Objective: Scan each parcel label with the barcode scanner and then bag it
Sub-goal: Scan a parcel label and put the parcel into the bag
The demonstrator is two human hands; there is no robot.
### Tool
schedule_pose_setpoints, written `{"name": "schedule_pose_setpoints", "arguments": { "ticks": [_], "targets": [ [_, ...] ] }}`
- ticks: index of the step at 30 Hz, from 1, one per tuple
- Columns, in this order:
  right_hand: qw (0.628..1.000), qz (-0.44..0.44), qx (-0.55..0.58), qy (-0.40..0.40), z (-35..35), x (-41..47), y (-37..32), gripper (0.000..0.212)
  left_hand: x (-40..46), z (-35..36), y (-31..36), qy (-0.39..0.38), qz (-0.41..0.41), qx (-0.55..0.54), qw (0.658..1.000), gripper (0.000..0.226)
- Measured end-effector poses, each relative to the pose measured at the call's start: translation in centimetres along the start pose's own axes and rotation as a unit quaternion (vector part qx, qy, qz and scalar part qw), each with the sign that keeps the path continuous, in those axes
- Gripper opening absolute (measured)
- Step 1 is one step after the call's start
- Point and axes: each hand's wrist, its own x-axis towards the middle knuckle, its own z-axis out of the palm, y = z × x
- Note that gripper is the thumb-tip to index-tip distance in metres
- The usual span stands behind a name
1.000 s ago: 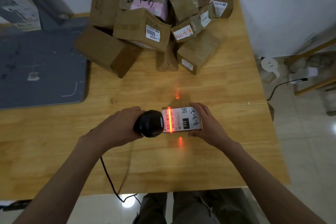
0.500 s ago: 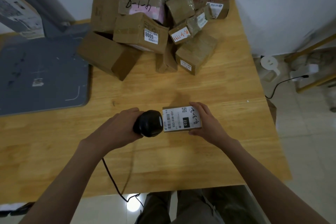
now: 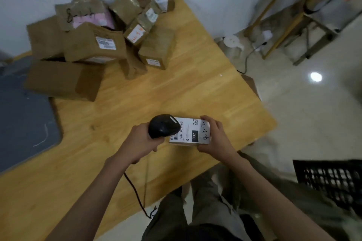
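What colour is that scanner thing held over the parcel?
The barcode scanner is black, with a black cable trailing from it. The head view shows it best.

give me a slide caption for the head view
Left hand grips the barcode scanner over a labelled parcel held by the right hand, unscanned boxes piled behind.

The tabletop (image 3: 176,92) is smooth, light wood with visible grain. The scanner (image 3: 163,125) is black plastic with a slight sheen. The boxes (image 3: 64,80) are matt brown cardboard, some taped; the parcel's label (image 3: 191,131) is white paper. The floor (image 3: 313,103) is glossy tile.
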Motion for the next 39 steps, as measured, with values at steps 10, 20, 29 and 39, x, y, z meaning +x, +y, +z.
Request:
{"name": "schedule_pose_setpoints", "arguments": {
  "ticks": [10, 20, 29, 39],
  "targets": [
    [0.975, 0.074, 0.126, 0.165, 3.4, -15.7, 3.1, 0.100, -6.0, 5.7, 2.4, -0.123, 0.166, 0.089, 0.974, 0.011],
    [0.919, 0.160, 0.240, 0.268, 7.2, -31.6, 10.0, 0.100, -13.0, 17.0, 4.7, -0.234, 0.274, 0.184, 0.914, 0.016],
    [0.878, 0.278, 0.250, 0.300, 9.0, -40.0, 20.5, 0.100, -15.4, 31.5, 4.3, -0.331, 0.253, 0.219, 0.882, 0.017],
    [0.860, 0.389, 0.230, 0.238, 10.8, -41.5, 32.6, 0.101, -14.7, 43.8, 2.6, -0.350, 0.213, 0.246, 0.879, 0.013]
  ]
}}
